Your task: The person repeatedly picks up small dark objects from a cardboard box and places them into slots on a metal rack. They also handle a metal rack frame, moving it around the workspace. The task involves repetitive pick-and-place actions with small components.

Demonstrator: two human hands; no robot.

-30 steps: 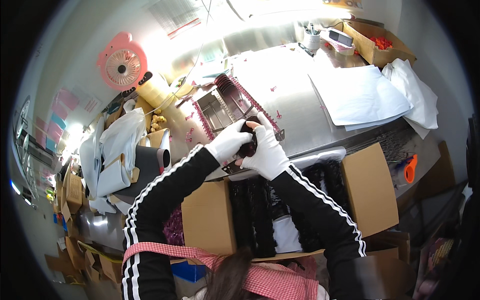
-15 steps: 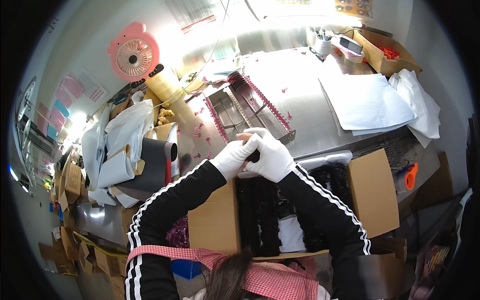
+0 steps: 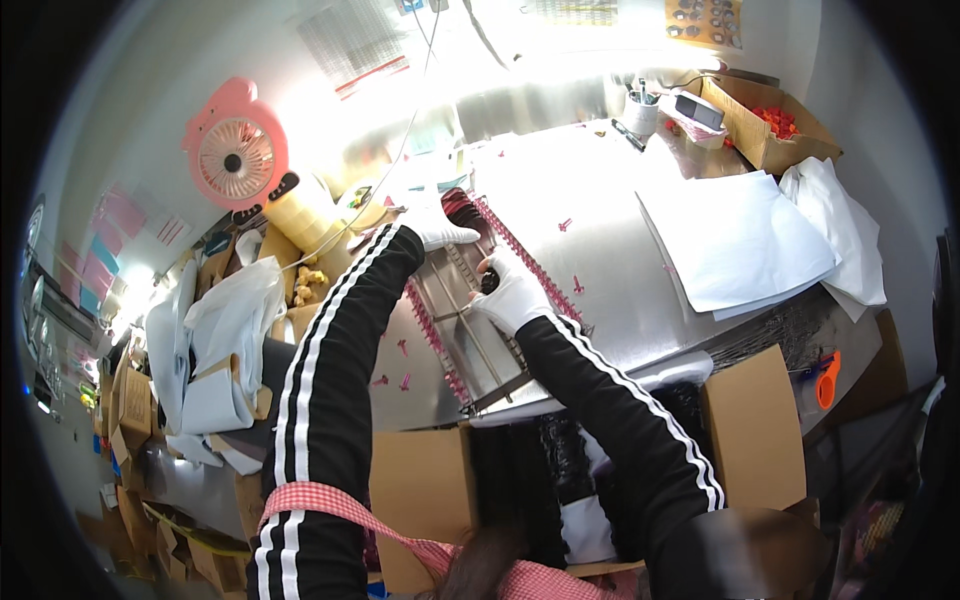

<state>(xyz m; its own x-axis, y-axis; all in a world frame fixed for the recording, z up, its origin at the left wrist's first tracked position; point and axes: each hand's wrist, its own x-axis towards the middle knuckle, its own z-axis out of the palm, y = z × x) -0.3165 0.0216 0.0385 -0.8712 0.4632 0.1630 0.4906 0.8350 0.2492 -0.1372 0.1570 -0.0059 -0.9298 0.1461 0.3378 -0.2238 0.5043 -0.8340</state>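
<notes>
A metal rack (image 3: pixel 445 298) lies slantwise on the bench, with rows of small pink pegs (image 3: pixel 525 250) along its two long sides. Dark thin round pieces (image 3: pixel 461 207) stand stacked at its far end. My left hand (image 3: pixel 437 226), in a white glove, is beside that stack with thumb and fingers apart, seemingly holding nothing. Over the middle of the rack, my gloved right hand (image 3: pixel 515 292) grips a small dark round piece (image 3: pixel 489 281), partly covered by its fingers.
An opened cardboard box (image 3: pixel 425 490) with black wrapped goods stands in front of me. White sheets (image 3: pixel 740 225) lie to the right, near an orange-handled tool (image 3: pixel 828 380). A pink fan (image 3: pixel 238 150) stands back left; loose pink pegs (image 3: pixel 404 382) are scattered around the rack.
My hands, together at the rack's near end before, have parted. The left reached forward to the stacked pieces; the right moved over the rack with a dark piece. The view has shifted slightly.
</notes>
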